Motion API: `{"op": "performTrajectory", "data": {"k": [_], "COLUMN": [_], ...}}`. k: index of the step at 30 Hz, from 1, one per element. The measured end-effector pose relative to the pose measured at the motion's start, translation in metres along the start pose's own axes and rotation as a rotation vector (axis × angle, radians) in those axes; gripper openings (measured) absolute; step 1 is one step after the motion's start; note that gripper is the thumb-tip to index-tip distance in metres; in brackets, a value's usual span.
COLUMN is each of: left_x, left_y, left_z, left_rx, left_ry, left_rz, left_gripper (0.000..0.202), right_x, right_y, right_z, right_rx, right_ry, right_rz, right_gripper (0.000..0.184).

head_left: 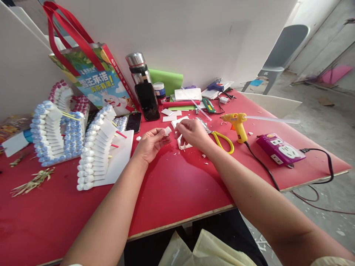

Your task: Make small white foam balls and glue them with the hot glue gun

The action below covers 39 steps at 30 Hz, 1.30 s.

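My left hand (151, 143) is over the red table (177, 184), its fingers pinched on a small white foam piece (168, 130). My right hand (191, 133) is close beside it, fingers curled, pinching something small and white that I cannot make out. Under my right hand lie white foam scraps (181, 144). Yellow-handled scissors (223, 141) rest just right of that hand.
A yellow glue gun (238, 123) stands by a purple power strip (280, 149) with a black cord. Stacked white tube models (97, 147) stand at left. A red-handled bag (91, 74), a flask (138, 68), phones and craft sheets line the back wall.
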<state>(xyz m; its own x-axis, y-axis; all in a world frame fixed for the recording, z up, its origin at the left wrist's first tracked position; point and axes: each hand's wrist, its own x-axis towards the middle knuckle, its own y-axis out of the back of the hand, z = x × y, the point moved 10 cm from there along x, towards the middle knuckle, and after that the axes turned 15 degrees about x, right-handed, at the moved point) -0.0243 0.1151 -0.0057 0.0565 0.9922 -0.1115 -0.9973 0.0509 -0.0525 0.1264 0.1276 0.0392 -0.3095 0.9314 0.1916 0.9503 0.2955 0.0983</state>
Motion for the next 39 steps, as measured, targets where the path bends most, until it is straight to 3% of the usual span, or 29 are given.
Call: {"op": "performTrajectory", "data": {"k": [3,6,13,19,25,31,35,39], "left_x": [-0.001,-0.002,-0.005,-0.008,-0.003,-0.001,-0.003,-0.004], "left_y": [0.003,0.001,-0.009,-0.013,-0.009,-0.011,-0.010,-0.013], "left_z": [-0.011,-0.015,-0.003,0.009,0.005,-0.008,-0.014,-0.012], "left_rx": [-0.183,-0.225,-0.035,0.088,0.128,-0.058,-0.202,-0.255], "left_ry": [0.129,0.175,0.072,-0.014,-0.056,0.059,0.149,0.150], "left_rz": [0.007,-0.007,-0.081,-0.048,0.005,-0.059,-0.035,-0.053], "left_gripper": [0.016,0.010,0.024,0.031,0.033,0.028,0.016,0.011], "right_x": [0.002,0.002,0.002,0.004,0.004,0.009,0.009,0.008], "right_y": [0.000,-0.005,-0.007,-0.007,-0.001,0.010,0.028,0.035], "right_z": [0.003,0.004,0.008,0.007,0.006,0.011,0.008,0.009], "right_rx": [0.076,0.142,0.182,0.059,0.009,0.180,0.108,0.029], "right_ry": [-0.007,-0.018,-0.047,0.029,0.043,0.010,0.098,0.117], "right_rz": [0.010,-0.026,-0.023,0.001,0.049,0.101,0.228,0.284], "right_gripper": [0.018,0.017,0.020,0.010,0.010,0.009,0.010,0.012]}}
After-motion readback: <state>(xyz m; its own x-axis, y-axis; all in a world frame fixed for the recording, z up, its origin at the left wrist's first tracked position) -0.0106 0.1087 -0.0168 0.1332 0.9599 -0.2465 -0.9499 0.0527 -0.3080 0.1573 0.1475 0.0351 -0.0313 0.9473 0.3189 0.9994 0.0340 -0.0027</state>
